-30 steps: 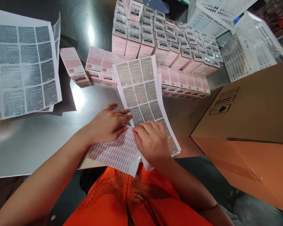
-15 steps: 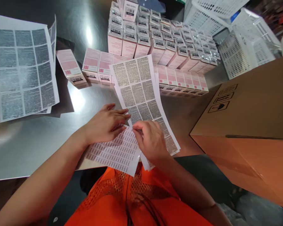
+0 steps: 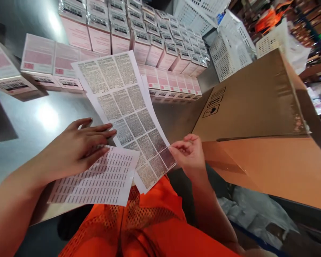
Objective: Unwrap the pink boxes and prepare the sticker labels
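Note:
My left hand lies fairly flat, fingers stretched out, over a sheet of small printed stickers. Its fingertips reach the left edge of a larger sheet of text labels, which overlaps further sheets. At that sheet's lower right edge, my right hand is closed in a pinch. Between its thumb and finger is the edge of a label, darker than its neighbours; whether it is fully off the sheet I cannot tell.
Pink-and-white boxes with barcodes line the metal table, with many wrapped boxes stacked behind. A large cardboard carton stands at the right. White plastic baskets are behind it.
My right hand has moved right, from the sticker sheet's upper corner to the label sheet's right edge. The view has shifted right and closer. My left hand stays on the sticker sheet.

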{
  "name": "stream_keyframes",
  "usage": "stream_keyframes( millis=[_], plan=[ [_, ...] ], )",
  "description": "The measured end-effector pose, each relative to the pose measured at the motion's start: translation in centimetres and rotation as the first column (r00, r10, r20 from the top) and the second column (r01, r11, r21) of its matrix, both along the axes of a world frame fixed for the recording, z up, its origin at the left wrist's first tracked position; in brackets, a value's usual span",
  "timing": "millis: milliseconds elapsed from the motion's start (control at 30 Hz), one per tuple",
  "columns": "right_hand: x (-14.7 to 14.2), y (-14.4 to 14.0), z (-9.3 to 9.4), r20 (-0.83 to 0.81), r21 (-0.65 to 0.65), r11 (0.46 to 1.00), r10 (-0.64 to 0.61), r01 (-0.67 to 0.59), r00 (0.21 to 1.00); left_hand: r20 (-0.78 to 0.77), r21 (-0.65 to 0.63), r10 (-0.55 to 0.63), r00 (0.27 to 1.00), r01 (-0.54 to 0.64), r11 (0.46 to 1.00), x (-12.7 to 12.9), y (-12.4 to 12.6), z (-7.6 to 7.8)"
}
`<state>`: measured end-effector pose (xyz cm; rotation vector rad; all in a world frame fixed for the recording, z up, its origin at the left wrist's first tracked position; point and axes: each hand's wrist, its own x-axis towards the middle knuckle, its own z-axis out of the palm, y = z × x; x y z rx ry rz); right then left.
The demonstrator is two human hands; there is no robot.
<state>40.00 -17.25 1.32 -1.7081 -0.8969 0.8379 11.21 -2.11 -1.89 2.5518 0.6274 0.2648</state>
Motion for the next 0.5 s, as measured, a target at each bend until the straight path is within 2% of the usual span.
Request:
stream_keyframes(
  millis=[100,200,367,500],
  plan=[
    [2.7,-1.3,-0.4,-0.076,-0.135,0.991,-0.032,0.021,0.997,-0.012,0.009,-0.01,1.0,0.01,1.0,-0.1,0.0,0.1],
    [3.2,-1.9,-0.7,-0.103,-0.2,0.98,-0.019,-0.002,0.995,-0.013,0.003,-0.007,1.0,0.007,1.0,-0.2,0.0,0.2],
    [2.7,-1.3,-1.3,-0.121,-0.194,0.981,-0.032,0.008,0.992,0.001,-0.004,-0.002,1.0,0.002,1.0,-0.2,0.0,0.1],
    [2.4,-0.1,-2.4,-0.098,-0.166,0.985,0.023,-0.039,0.995,-0.013,-0.016,-0.003,1.0,0.003,1.0,-0.1,0.0,0.3]
  ],
)
